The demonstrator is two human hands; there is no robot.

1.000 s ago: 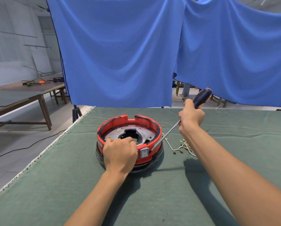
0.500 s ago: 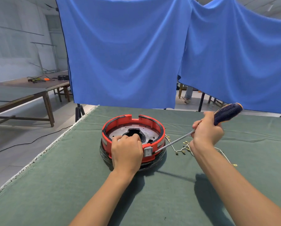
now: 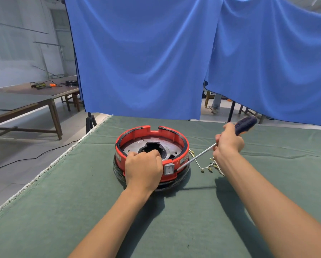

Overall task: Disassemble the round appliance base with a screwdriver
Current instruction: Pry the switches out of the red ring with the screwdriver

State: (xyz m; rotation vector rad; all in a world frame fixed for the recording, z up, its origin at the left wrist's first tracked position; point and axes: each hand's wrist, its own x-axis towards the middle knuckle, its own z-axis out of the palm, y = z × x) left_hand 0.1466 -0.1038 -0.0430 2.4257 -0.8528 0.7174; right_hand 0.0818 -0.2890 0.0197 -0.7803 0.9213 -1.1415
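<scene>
Far left, a wooden side table (image 3: 34,101) w/ cables on it, well apart from the work. Green-covered table (image 3: 81,211) in front. Near its middle sits the round appliance base (image 3: 135,135), red ring over black bottom, metal plate inside. Left hand (image 3: 143,169) clamps the near rim, fingers curled over into the ring. White switch (image 3: 169,169) just beside that hand. Screwdriver (image 3: 198,155) shaft slants up-right from the ring's side, tip at the seam by the switch; right hand (image 3: 228,143) fisted round its dark handle. Loose wires (image 3: 209,165) lie under that wrist. Blue curtains (image 3: 146,58) hang behind.
</scene>
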